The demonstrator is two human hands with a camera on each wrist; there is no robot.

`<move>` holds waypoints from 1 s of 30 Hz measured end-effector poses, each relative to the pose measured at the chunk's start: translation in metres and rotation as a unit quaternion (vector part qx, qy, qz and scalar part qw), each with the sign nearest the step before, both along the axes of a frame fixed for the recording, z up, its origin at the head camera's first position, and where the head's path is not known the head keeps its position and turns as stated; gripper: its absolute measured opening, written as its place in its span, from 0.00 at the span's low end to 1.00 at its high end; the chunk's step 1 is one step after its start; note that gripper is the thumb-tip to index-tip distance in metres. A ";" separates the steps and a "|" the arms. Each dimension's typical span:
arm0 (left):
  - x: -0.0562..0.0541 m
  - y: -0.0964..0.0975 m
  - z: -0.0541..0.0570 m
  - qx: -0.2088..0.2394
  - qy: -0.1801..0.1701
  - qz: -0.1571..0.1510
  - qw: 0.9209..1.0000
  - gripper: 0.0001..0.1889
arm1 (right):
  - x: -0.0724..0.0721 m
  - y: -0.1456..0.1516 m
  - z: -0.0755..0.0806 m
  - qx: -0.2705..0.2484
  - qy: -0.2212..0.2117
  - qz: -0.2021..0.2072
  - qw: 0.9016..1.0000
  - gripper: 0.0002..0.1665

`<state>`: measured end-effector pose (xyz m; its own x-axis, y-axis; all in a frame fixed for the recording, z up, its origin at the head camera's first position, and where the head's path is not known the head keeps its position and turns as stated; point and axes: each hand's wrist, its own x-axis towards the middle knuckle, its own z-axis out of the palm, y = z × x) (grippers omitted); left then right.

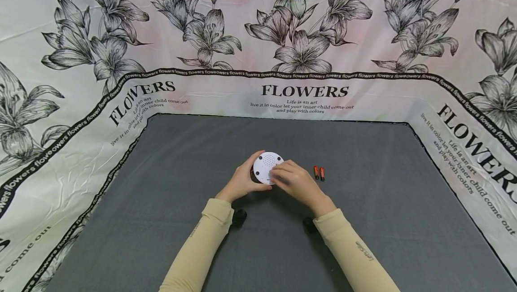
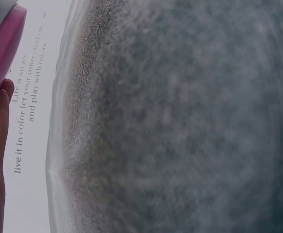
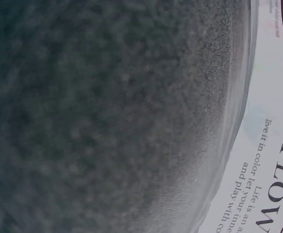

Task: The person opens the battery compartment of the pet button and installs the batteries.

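Your left hand [image 1: 244,174] grips the round device [image 1: 264,166] around its side, with its white, perforated face towards you. Your right hand [image 1: 296,180] bends its fingers over the right edge of that face; I cannot tell whether they pinch anything, since they cover the spot. Two red batteries [image 1: 319,173] lie side by side on the grey cloth [image 1: 375,220], to the right of the device. Handling of the device looks under way; with both batteries outside it, fitting them seems undone. Whether any cover is loose I cannot tell.
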<state>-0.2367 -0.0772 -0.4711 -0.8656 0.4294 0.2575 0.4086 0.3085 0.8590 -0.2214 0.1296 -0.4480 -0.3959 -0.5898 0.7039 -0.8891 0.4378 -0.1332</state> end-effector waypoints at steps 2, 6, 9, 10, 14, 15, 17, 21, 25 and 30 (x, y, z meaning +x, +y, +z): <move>0.002 0.001 0.002 -0.004 0.000 0.001 1.000 0.53 | 0.000 -0.001 0.000 0.009 0.012 0.005 1.000 0.13; 0.012 0.001 0.018 0.006 0.002 -0.012 1.000 0.51 | -0.001 -0.003 0.001 0.037 0.028 0.009 0.999 0.11; 0.018 0.000 0.027 0.019 0.000 -0.019 1.000 0.50 | -0.001 -0.004 0.002 0.055 0.035 0.011 0.998 0.11; 0.018 0.000 0.026 0.024 -0.003 -0.018 1.000 0.50 | -0.001 -0.004 0.003 0.059 0.038 0.012 0.997 0.11; 0.013 -0.002 0.013 0.031 -0.011 -0.018 0.999 0.51 | -0.001 -0.006 0.003 0.080 0.041 0.010 0.996 0.11; 0.011 -0.003 0.007 0.032 -0.015 -0.017 0.999 0.51 | -0.001 -0.006 0.003 0.085 0.042 0.009 0.995 0.10; 0.006 -0.004 -0.003 0.034 -0.022 -0.013 0.999 0.51 | -0.001 -0.007 0.003 0.096 0.040 0.007 0.995 0.10; 0.001 -0.005 -0.014 0.042 -0.031 -0.012 0.999 0.52 | 0.000 -0.008 0.003 0.109 0.035 0.005 0.993 0.09; 0.000 -0.005 -0.016 0.048 -0.043 -0.017 0.998 0.51 | 0.000 -0.009 0.003 0.113 0.035 0.003 0.993 0.09; 0.007 -0.005 -0.003 0.049 -0.053 -0.029 0.997 0.51 | 0.000 -0.011 0.005 0.128 0.050 -0.002 0.991 0.08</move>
<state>-0.2296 -0.0821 -0.4737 -0.8648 0.4563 0.2097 0.3288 0.1989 0.9232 -0.2214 0.1185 -0.4427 -0.3341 -0.7523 0.5678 -0.8907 0.4491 0.0708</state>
